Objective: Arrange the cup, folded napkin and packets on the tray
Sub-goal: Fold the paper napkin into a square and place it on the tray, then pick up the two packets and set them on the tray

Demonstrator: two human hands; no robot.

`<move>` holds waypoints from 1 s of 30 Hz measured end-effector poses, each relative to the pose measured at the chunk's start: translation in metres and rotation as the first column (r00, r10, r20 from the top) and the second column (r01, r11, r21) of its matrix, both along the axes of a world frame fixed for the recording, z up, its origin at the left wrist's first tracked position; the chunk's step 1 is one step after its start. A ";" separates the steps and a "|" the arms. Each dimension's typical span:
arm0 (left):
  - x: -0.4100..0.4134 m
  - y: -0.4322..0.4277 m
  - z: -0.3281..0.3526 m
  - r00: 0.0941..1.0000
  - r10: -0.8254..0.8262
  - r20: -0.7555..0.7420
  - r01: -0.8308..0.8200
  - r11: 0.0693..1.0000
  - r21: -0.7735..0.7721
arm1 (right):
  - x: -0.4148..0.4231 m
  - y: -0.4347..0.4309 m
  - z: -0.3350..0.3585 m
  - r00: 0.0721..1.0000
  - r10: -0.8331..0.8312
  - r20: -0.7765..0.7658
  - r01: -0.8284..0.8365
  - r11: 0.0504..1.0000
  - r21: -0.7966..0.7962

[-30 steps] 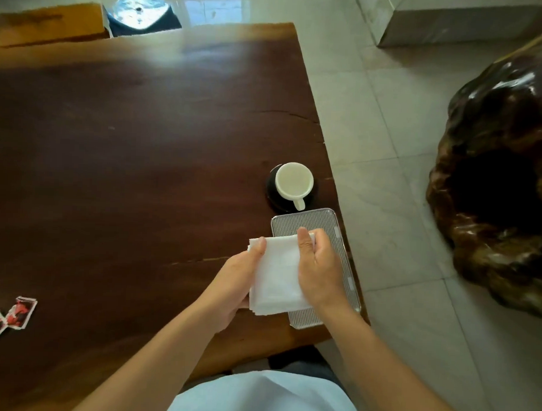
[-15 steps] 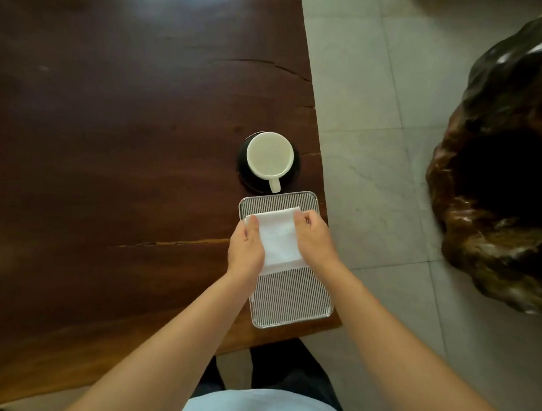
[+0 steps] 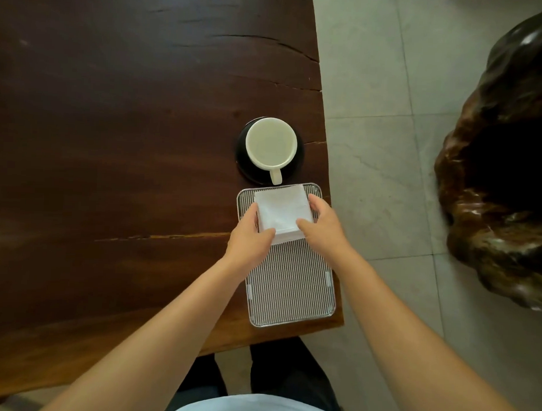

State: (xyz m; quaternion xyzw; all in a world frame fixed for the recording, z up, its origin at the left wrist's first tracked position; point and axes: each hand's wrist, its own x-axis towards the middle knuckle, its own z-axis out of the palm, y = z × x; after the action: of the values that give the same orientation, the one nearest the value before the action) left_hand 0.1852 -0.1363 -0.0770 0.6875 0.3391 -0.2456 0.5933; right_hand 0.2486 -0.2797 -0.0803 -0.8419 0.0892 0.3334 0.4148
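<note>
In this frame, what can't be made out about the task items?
- Packets: none in the head view; lying outside the frame or absent, cannot tell.
- Folded napkin: near corners covered by left hand and right hand.
- Saucer: mostly hidden under the cup.

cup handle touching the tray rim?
Cannot tell. In the head view the cup handle's tip overlaps the tray far rim from above; neither contact nor a gap shows.

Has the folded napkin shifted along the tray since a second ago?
Yes. The folded napkin has gone to the tray's far end, near the cup; earlier it covered the tray's near-left part.
</note>
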 end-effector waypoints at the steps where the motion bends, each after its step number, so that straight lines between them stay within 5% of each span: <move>1: -0.001 -0.002 0.001 0.999 -0.038 0.012 0.038 0.999 0.026 | 0.000 0.000 0.002 0.999 0.028 0.019 -0.028 0.999 -0.019; 7: -0.006 -0.011 0.006 0.973 -0.224 0.062 0.199 0.941 0.274 | -0.008 -0.001 0.002 0.950 0.300 0.084 -0.273 0.932 -0.238; 11: -0.012 -0.012 0.009 0.955 -0.291 0.060 0.260 0.916 0.305 | -0.019 -0.007 -0.005 0.922 0.384 0.051 -0.353 0.887 -0.298; 24: -0.042 0.035 0.059 0.982 -0.181 0.048 0.154 0.928 0.340 | -0.034 0.007 0.052 0.915 0.402 0.027 -0.383 0.888 -0.254; 30: -0.060 0.081 0.100 0.963 -0.263 0.058 0.199 0.840 0.505 | -0.043 0.072 0.098 0.797 0.575 0.188 -0.525 0.811 -0.257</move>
State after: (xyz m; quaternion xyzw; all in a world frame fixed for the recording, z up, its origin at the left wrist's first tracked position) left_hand 0.1249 -0.0558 0.0233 0.8661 0.2676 -0.1767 0.3833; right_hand 0.2058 -0.2072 0.0172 -0.9030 -0.1829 0.3175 0.2243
